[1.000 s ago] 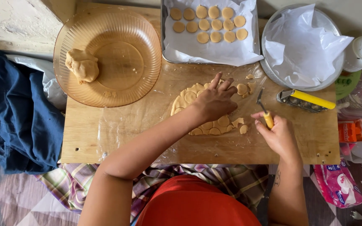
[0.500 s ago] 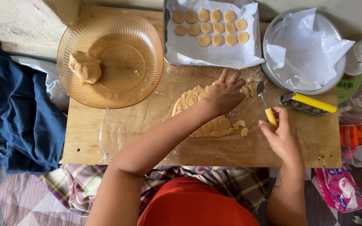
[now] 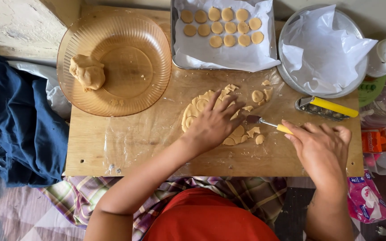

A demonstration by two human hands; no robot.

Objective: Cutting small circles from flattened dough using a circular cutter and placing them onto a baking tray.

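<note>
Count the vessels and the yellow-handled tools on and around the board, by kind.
Amber ribbed bowl: 1
Paper-lined rectangular tray: 1
Paper-lined round pan: 1
Yellow-handled tools: 2, the small tool in the grip of the right hand and the larger tool lying on the board
Total: 5

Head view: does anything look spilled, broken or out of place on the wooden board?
Nothing stands out. Loose dough scraps lie around the rolled dough under the left hand; the right hand holds a yellow-handled tool. Cut rounds sit in rows on the lined tray.
</note>
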